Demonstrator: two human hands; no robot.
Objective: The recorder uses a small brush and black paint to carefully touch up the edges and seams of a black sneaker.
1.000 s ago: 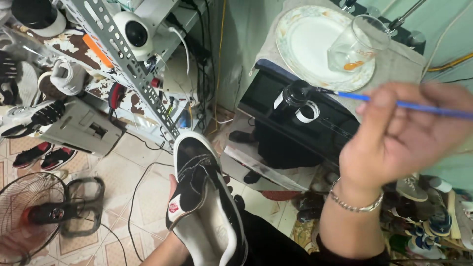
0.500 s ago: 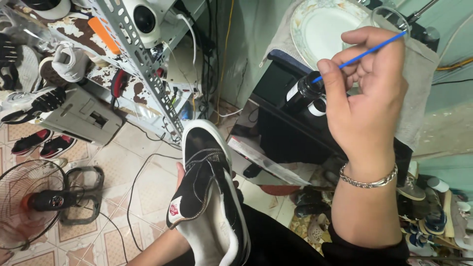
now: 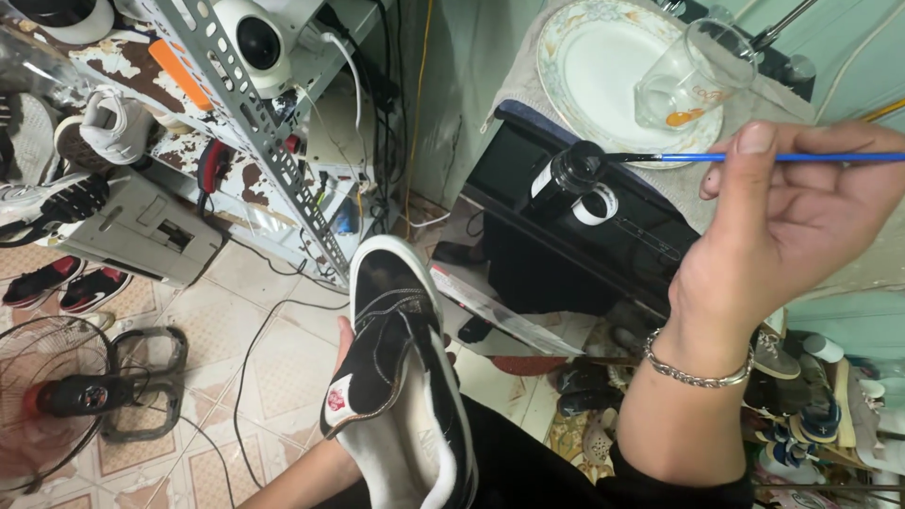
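Note:
My right hand pinches a thin blue paintbrush held level, its tip resting in the mouth of a small black bottle that stands on a dark box. A silver bracelet circles that wrist. My left hand is mostly hidden under a black low-top sneaker with a white sole and pale lining, and grips it from the side with the toe pointing away from me.
A white plate carries a tipped clear glass behind the bottle. A grey metal rack with a white camera, shoes and cables fills the left. A fan lies on the tiled floor. More shoes sit at the lower right.
My right hand swung the brush round and brought its tip to the bottle mouth, now lying level. The sneaker in my left hand stayed in place.

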